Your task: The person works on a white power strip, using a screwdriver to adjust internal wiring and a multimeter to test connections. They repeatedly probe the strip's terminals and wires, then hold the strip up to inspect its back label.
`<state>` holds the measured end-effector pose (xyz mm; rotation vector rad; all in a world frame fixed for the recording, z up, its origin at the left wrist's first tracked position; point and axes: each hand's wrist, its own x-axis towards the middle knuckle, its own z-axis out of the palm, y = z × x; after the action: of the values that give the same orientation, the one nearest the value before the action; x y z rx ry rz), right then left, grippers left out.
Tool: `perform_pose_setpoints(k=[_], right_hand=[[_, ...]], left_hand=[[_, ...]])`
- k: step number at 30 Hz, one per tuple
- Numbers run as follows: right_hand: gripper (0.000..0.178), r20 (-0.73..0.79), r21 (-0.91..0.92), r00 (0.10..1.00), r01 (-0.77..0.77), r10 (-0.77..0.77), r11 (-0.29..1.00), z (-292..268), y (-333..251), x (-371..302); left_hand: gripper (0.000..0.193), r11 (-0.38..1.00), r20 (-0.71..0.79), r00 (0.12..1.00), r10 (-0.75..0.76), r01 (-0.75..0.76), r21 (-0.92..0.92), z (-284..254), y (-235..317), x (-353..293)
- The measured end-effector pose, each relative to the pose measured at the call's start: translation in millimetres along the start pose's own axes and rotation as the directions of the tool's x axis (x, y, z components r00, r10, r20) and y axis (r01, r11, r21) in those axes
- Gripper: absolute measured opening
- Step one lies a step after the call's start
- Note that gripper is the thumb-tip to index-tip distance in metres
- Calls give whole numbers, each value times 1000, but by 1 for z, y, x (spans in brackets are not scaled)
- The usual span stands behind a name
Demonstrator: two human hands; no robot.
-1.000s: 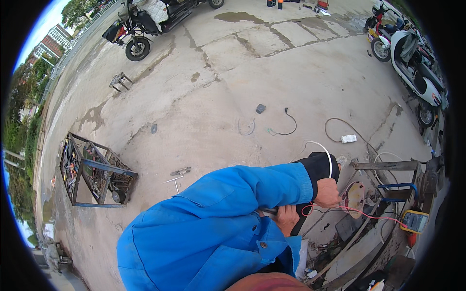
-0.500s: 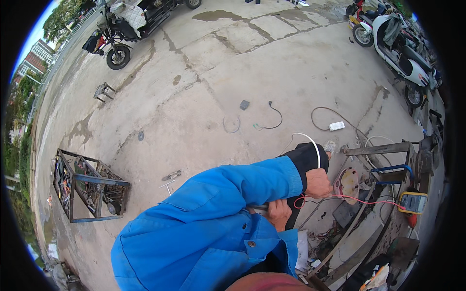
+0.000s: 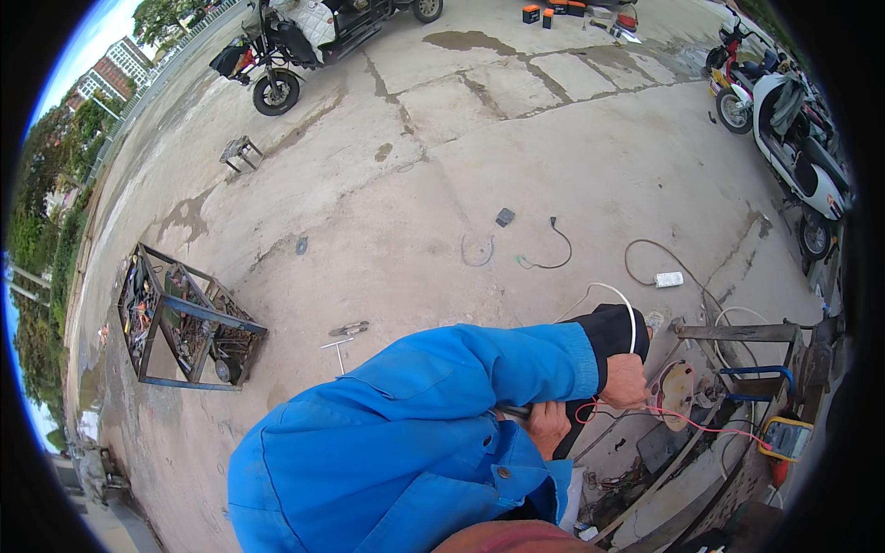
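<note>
My left hand (image 3: 628, 382), at the end of a blue sleeve that crosses the view, is closed by my dark-trousered knee. A white cable (image 3: 616, 293) arches down into it. A thin red test lead (image 3: 693, 420) runs past the same hand to a yellow-framed multimeter (image 3: 785, 438) at the right. Lower and partly under the left forearm, my right hand (image 3: 550, 428) has its fingers curled. A dark, rounded piece (image 3: 513, 411) shows beside it, but the sleeve covers most of this grip. A black lead also passes near both hands.
A metal frame with a blue handle (image 3: 763, 376) stands at the right, above scrap. A rack of tools (image 3: 198, 318) is at the left, with a T-shaped tool (image 3: 338, 347) nearer. Cable pieces (image 3: 553, 260) and a white box on a cord (image 3: 668, 279) lie ahead; parked scooters (image 3: 802, 152) line the far right.
The whole view has shifted, so the ground and things appear farther right, and orange-topped boxes show at the far edge. Both hands keep nearly the same pose and grip.
</note>
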<state>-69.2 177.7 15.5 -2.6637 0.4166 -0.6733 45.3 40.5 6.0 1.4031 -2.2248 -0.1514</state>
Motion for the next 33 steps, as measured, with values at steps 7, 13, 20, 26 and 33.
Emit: perform_pose_setpoints(k=[7, 13, 20, 26, 33], right_hand=[[72, -76, -75, 995, 59, -65, 995, 12, 11, -5], [85, -48, -91, 998, 43, -47, 995, 11, 9, -6], [86, -113, -45, 991, 68, -73, 997, 2, 2, 4], [76, -60, 9, 998, 15, -14, 1000, -1, -2, 1], [73, -75, 17, 997, 22, -21, 1000, 0, -1, 3]], left_hand=[[35, 1000, -7, 1000, -11, 11, -7, -1, 1, 2], [34, 1000, -14, 1000, 11, -11, -5, 3, -1, 1], [33, 1000, -37, 999, 12, -12, -1, 4, 0, 1], [33, 1000, -51, 999, 13, -14, -5, 4, 1, 2], [35, 1000, -32, 999, 1, -1, -11, 0, 1, 1]])
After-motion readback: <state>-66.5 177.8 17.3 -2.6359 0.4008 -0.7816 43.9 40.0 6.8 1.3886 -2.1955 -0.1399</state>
